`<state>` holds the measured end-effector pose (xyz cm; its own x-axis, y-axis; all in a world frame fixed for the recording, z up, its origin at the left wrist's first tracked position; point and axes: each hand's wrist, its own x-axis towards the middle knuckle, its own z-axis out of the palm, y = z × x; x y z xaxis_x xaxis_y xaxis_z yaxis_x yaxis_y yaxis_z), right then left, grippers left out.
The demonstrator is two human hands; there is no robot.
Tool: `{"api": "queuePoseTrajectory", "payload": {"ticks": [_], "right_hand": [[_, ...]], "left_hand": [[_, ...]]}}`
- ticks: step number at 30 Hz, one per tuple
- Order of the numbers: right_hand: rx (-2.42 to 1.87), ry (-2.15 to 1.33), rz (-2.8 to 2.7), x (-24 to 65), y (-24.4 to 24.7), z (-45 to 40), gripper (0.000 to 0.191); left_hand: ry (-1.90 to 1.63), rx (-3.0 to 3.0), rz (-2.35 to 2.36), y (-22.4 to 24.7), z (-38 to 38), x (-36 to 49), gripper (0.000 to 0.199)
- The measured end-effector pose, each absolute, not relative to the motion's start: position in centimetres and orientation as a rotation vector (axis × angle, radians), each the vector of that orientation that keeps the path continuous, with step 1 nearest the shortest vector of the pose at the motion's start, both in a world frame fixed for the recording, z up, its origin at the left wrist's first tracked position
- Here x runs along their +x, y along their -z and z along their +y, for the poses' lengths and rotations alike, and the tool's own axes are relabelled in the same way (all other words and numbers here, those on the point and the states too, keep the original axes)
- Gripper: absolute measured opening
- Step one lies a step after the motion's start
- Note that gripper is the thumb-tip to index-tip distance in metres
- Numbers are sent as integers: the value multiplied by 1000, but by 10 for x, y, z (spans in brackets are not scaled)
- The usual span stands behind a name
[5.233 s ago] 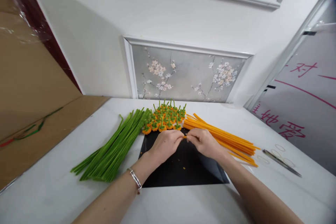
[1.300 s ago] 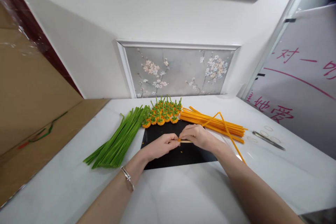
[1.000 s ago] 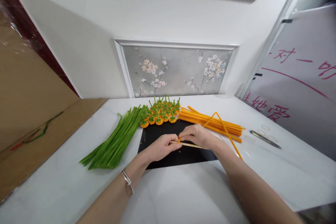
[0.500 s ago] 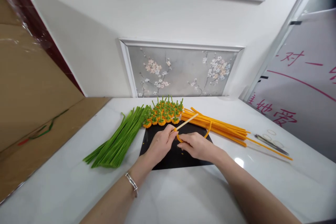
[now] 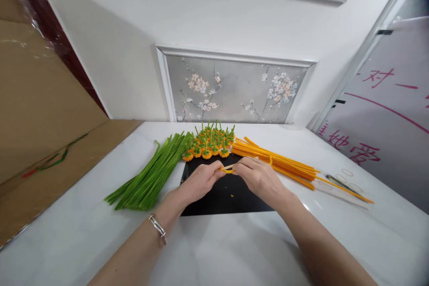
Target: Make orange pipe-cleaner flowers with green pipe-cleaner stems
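Above the black mat (image 5: 214, 199), my left hand (image 5: 203, 182) pinches one end of a thin pale stick (image 5: 229, 167), where a bit of orange stem is wrapped. My right hand (image 5: 259, 178) is closed on the stick's other part and on the orange fuzzy stem (image 5: 229, 171), which sags a little below the stick between the hands. A loose end of that stem shows past my right knuckles. Just behind the mat stand several small orange pumpkin shapes (image 5: 207, 154) with green tops.
Green fuzzy stems (image 5: 150, 178) lie in a bundle on the left, orange ones (image 5: 284, 163) on the right. Farther right are tweezers or scissors (image 5: 342, 183) and thin rings (image 5: 347, 172). A cardboard sheet (image 5: 67, 156) borders the white table (image 5: 234, 250) on the left.
My right hand has moved up onto the stick, covering its far end. The stick has tipped from a steep slant to nearly level. The view has shifted slightly.
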<state>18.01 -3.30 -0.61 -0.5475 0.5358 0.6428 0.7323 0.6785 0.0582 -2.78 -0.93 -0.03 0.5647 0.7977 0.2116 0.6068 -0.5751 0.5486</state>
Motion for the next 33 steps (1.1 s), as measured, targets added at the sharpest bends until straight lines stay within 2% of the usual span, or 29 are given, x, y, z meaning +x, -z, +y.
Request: {"api": "queuePoseTrajectory", "payload": {"ticks": [6, 13, 21, 25, 28, 30, 33], "right_hand": [[-869, 503, -2288, 178, 5, -33, 26], [-1001, 371, -2243, 182, 9, -25, 16], [-1117, -300, -2287, 196, 0, -22, 15], [-1087, -869, -2249, 213, 0, -16, 18], [-1014, -1285, -2159, 221, 1, -12, 31], [-958, -1365, -2096, 219, 2, -12, 37], [-971, -1284, -2075, 211, 1, -17, 33]], "left_hand": [[-470, 2530, 1163, 5, -13, -24, 22], [-343, 2682, 1166, 4, -20, -19, 21], [-365, 2751, 1070, 1, -27, -14, 18], [-447, 2708, 966, 1, -32, -8, 17], [-499, 2633, 894, -3, -38, -2, 18], [-530, 2588, 877, -6, -41, 0, 17], [-584, 2547, 937, -9, -42, -1, 16]]}}
